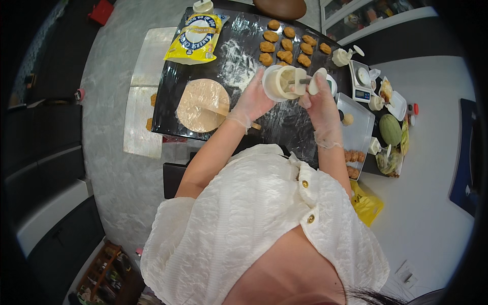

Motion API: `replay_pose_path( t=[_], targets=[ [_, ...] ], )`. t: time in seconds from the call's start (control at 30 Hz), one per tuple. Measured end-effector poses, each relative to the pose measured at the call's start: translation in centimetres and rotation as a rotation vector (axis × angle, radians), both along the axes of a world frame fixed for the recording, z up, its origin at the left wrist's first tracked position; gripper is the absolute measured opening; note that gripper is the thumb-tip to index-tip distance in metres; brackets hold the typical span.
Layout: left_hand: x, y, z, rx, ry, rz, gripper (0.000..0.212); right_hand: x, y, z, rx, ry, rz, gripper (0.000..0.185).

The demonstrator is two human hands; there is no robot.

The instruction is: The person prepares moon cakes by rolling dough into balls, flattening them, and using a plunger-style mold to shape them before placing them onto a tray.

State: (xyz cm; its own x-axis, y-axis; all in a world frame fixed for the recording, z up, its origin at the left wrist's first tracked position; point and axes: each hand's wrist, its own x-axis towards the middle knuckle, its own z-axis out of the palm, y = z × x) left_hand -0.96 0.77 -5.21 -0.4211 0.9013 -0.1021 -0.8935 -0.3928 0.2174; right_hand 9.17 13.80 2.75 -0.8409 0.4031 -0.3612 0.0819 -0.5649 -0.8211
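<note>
A cream plastic mooncake press (285, 82) is held on its side above the table by both hands. My left hand (253, 97), in a clear disposable glove, grips its round base end. My right hand (322, 103), gloved the same way, is on the plunger handle (317, 81), and the spring on the shaft shows. Several brown dough pieces (286, 44) lie in rough rows beyond the press. White flour (239, 63) is spread over the black tabletop (284, 126) near my left hand. Left of that hand, a round wooden board (202, 101) bears a rolling pin (213, 109).
A yellow flour bag (194, 40) stands at the far left. On the right are another press (342, 57), a kitchen scale (361, 82), a metal tray (360, 122) with dough balls, and a green melon (390, 129). Metal sheets (143, 118) lie past the table's left edge.
</note>
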Motion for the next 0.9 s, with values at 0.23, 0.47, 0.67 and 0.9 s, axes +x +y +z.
replay_pose_path(
  t=[0.23,0.47,0.67,0.9],
  targets=[
    [-0.1,0.11,-0.22,-0.04,-0.042,0.034,0.058,-0.05,-0.1,0.78,0.023,-0.027,-0.003,0.029],
    [-0.17,0.0,-0.58,-0.006,0.003,0.027,0.056,-0.09,0.26,0.4,0.1,0.008,0.014,0.042],
    [-0.11,0.01,-0.19,-0.012,0.014,0.012,0.054,0.17,0.47,0.74,0.067,-0.008,-0.031,0.038],
    [-0.04,0.14,-0.27,0.01,-0.011,0.002,0.052,0.52,0.73,0.96,0.052,0.025,0.001,0.033]
  ],
)
